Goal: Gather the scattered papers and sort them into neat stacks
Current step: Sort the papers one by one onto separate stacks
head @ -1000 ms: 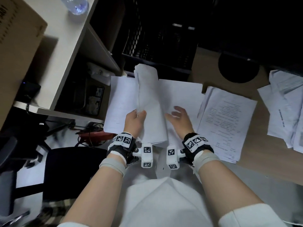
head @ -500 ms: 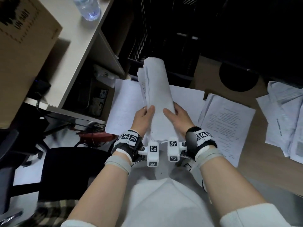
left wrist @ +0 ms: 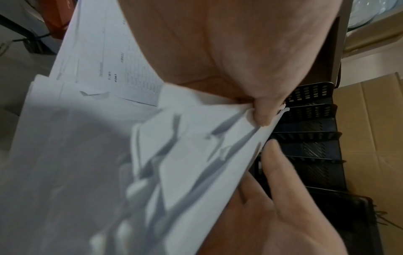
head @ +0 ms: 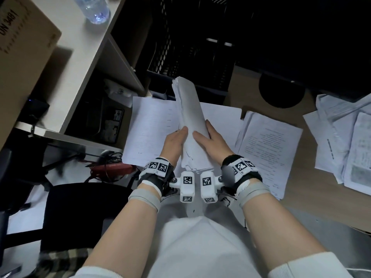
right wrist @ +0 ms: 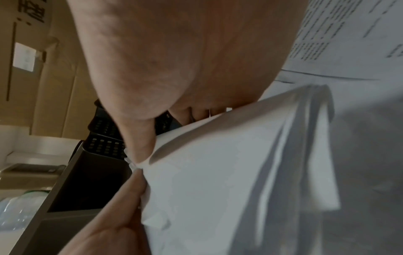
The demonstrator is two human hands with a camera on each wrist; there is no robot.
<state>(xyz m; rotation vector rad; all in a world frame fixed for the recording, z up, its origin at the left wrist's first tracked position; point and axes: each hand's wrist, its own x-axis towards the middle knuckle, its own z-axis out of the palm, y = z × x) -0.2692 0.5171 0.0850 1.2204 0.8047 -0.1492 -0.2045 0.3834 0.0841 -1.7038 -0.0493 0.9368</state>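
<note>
A thick bundle of white papers [head: 190, 117] stands on edge above the desk, held between both hands. My left hand [head: 174, 143] grips its left side with the thumb on top, and the wrist view shows that thumb [left wrist: 261, 112] pinching the sheets [left wrist: 152, 172]. My right hand [head: 210, 141] clasps the right side, thumb [right wrist: 139, 146] pressed on the bundle [right wrist: 240, 172]. Flat printed sheets [head: 152, 127] lie under the bundle. A second printed stack [head: 269, 149] lies to the right. A loose heap of papers [head: 345, 141] sits at the far right.
A black mesh letter tray [head: 192, 57] stands behind the papers. A white shelf unit [head: 84, 63] with a water bottle [head: 94, 9] and a cardboard box [head: 20, 47] is at the left. A round black object [head: 281, 91] sits on the wooden desk [head: 313, 197].
My right hand came in from the flat sheets and closed on the bundle's right side. Both hands now hold the bundle, which stands more upright and squared.
</note>
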